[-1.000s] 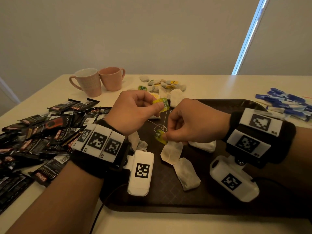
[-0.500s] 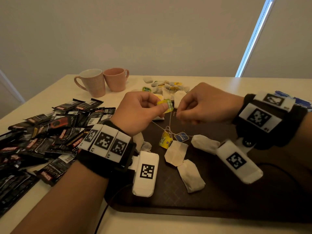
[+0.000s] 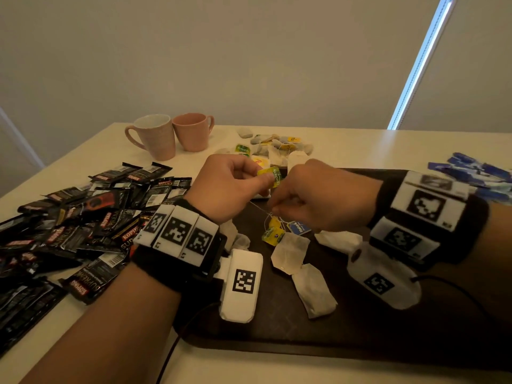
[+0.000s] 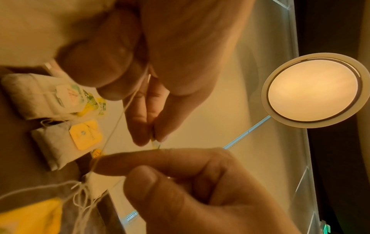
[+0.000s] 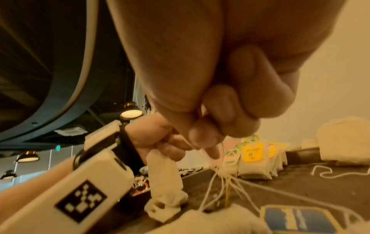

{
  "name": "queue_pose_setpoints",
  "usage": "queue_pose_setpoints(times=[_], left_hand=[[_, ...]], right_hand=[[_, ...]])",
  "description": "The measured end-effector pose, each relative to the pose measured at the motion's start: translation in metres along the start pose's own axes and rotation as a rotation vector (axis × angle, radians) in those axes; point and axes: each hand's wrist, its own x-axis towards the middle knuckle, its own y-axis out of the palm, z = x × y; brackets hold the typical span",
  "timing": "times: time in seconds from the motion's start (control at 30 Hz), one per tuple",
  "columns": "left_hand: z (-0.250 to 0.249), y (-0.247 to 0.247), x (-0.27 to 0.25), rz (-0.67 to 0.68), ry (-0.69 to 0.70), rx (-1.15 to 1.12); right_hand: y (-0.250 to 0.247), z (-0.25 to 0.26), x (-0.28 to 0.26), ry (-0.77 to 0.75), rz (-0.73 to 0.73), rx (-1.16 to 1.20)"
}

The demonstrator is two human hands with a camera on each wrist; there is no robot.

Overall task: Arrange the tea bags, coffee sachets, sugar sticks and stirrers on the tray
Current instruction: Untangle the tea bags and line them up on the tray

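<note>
the fingers [image 3: 264, 177] of the left hand [image 3: 230, 187] are pinched on a yellow-green paper tag [image 3: 273, 175], held up over the far edge of the tray [image 3: 388, 342]; the fingers [image 5: 202, 136] of the right hand [image 3: 321, 195] are curled and pinched on thin white string [image 5: 220, 175] just above a knot where several strings meet. the step in hand is judged to be the untangling of tea bags whose strings have been caught together, so that they can be laid out singly. three loose tea bags [image 3: 288, 252] lie on the tray below the hands, with a yellow tag and a blue tag [image 3: 298, 227] beside the knot. a further tea bag appears, in the right wrist view, to be tucked under the left hand's lower fingers.

for the next move a slow, light pull is called for: the string should be drawn apart at the knot rather than tugged, since paper tags and bag seams are likely to tear.

around the tray, a heap of black coffee sachets [image 3: 83, 225] is spread on the tabletop [image 3: 360, 145] to the left, blue sticks [image 3: 471, 173] lie at the right edge, and more tea bags [image 3: 277, 145] are piled behind the tray near two pink mugs [image 3: 191, 131]. no stirrers can be made out. the tangled strings and the bulky wrist cameras close over the tray are judged to be the main hindrance.
</note>
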Motion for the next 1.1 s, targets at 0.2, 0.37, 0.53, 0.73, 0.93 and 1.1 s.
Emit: queue_pose_setpoints(times=[0.2, 0.37, 0.53, 0.73, 0.93, 1.1], left_hand=[[-0.001, 0.003, 0.0, -0.016, -0.034, -0.002], [-0.001, 0.003, 0.0, -0.015, -0.055, 0.008], [-0.001, 0.002, 0.0, -0.024, -0.045, 0.009], [-0.002, 0.003, -0.002, -0.013, -0.061, 0.036], [-0.004, 0.003, -0.003, 0.018, -0.077, 0.033], [-0.003, 0.004, -0.002, 0.021, -0.09, 0.027]], right_hand=[[0.018, 0.009, 0.014, 0.173, 0.036, -0.088], [0.015, 0.012, 0.019, 0.224, 0.027, -0.096], [0.015, 0.007, 0.02, 0.248, 0.065, -0.011], [0.014, -0.002, 0.009, 0.268, -0.108, 0.204], [0.011, -0.007, 0.004, 0.286, -0.2, 0.412], [0.012, -0.01, -0.002, 0.301, -0.251, 0.624]])
